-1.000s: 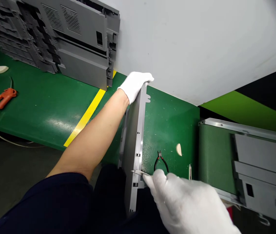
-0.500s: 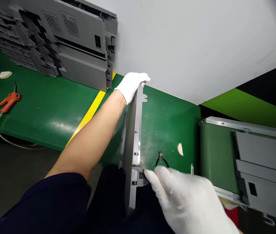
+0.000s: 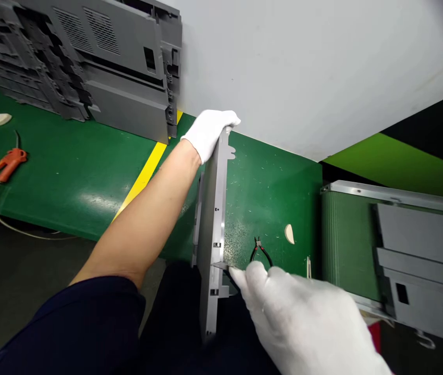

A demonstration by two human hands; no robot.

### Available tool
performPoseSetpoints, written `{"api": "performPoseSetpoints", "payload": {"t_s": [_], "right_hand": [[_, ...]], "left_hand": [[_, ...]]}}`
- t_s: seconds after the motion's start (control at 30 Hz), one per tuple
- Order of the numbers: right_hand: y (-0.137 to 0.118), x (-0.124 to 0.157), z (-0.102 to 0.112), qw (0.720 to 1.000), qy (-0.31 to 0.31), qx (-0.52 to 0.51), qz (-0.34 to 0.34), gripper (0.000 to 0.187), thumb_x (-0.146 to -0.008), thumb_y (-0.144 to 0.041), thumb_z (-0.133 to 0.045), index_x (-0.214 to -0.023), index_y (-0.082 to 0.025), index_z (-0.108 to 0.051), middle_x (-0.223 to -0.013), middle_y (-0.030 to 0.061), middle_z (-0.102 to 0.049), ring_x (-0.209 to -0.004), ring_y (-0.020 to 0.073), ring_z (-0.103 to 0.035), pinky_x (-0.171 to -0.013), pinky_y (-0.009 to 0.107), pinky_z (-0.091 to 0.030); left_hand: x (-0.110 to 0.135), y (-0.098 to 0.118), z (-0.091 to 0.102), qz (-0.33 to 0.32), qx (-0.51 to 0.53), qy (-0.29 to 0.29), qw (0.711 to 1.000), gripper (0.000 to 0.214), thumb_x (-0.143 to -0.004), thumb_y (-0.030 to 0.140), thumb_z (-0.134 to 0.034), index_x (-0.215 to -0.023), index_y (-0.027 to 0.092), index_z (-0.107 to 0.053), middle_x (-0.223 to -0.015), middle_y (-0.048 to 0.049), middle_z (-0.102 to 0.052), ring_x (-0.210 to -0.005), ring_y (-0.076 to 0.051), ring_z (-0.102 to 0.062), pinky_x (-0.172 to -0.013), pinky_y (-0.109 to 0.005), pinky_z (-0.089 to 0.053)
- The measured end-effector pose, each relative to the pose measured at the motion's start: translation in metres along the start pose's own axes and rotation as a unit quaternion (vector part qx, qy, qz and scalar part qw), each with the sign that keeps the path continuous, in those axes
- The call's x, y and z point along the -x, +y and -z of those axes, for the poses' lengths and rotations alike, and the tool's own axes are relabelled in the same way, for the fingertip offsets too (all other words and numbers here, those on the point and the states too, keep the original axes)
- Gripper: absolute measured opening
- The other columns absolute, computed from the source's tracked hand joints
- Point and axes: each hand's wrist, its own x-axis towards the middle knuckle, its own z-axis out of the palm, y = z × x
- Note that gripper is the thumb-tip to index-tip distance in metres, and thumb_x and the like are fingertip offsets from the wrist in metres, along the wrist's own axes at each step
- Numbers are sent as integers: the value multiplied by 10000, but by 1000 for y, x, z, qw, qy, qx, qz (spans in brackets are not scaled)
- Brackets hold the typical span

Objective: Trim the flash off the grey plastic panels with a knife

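A grey plastic panel (image 3: pixel 210 224) stands on edge in front of me, its narrow side with small slots facing up. My left hand (image 3: pixel 210 133), in a white glove, is closed over the panel's far end. In my gloved right hand (image 3: pixel 292 312) is a knife (image 3: pixel 221 266), its thin blade lying across the panel's narrow edge between two slots. The knife's handle is mostly hidden by the glove. Just beyond my right hand, black-handled cutting pliers (image 3: pixel 258 250) lie on the green table (image 3: pixel 276 192).
Several grey panels (image 3: pixel 127 104) lean against the white wall (image 3: pixel 276 67) at the left. An orange air gun (image 3: pixel 8 164) with a hose lies there. Pale wedge-shaped pieces (image 3: pixel 289 234) rest on the table. At the right, a conveyor (image 3: pixel 350 239) carries another grey panel (image 3: pixel 425 234).
The view has shifted slightly. My left hand keeps its hold on the panel, and the knife blade stays at nearly the same spot on the edge.
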Motion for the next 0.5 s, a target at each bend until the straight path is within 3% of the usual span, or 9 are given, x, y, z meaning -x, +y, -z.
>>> {"api": "performPoseSetpoints", "payload": {"t_s": [0.3,0.5], "right_hand": [[5,1,2,999,-33,-9,40,460,-1046,-330,-334,-653,-273,-567,-423,-24,-487,-279,221,-504,-311,377,-272],[5,2,3,998,-37,-20,50,459,-1042,-346,-361,-657,-270,-597,-430,-18,-500,-278,227,-507,-289,382,-311]], "left_hand": [[-3,-2,3,-40,-68,23,997,315,-641,265,-745,-539,222,-451,-491,5,-377,-543,-127,-308,-526,-315,-263],[-5,-3,3,-44,-77,25,996,295,-679,232,-725,-537,221,-466,-500,-2,-392,-591,-152,-368,-590,-360,-293]]}}
